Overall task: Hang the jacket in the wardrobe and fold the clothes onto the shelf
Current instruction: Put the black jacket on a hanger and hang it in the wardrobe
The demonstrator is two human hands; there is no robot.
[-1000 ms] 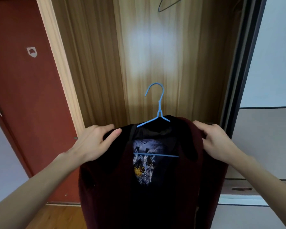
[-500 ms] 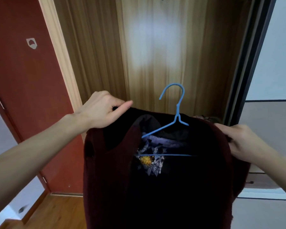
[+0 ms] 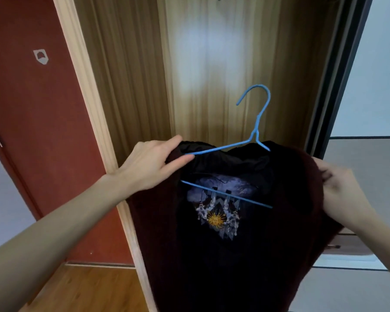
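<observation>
- Fingers (image 3: 178, 159) of the left hand (image 3: 149, 167) curl over the jacket's left shoulder and pinch it against the arm of the thin blue wire hanger (image 3: 254, 129); the right hand (image 3: 340, 194) grips the opposite shoulder, though motion blur hides how its fingers lie.
- Between the two hands hangs the dark maroon jacket with black lining (image 3: 234, 255), in front of the open wardrobe with wood-grain panels (image 3: 212, 75), just right of its pale frame post. Its printed lining faces the camera, and the hanger's lower bar crosses that print.
- Judged from this, the step in hand is seating the jacket on the hanger before lifting it to the rail. Doing it well probably means evening both shoulders over the wire arms, since the hanger sits tilted with its hook leaning right, then taking hold at the hook's neck so the garment cannot slide off.
- No rail shows here, so the lift will go up past the top of the view.
- Compared with half a second ago, the left hand has moved inward along the collar and now touches the wire. The hanger tilts more steeply, and the right hand sits a little higher on its shoulder.
</observation>
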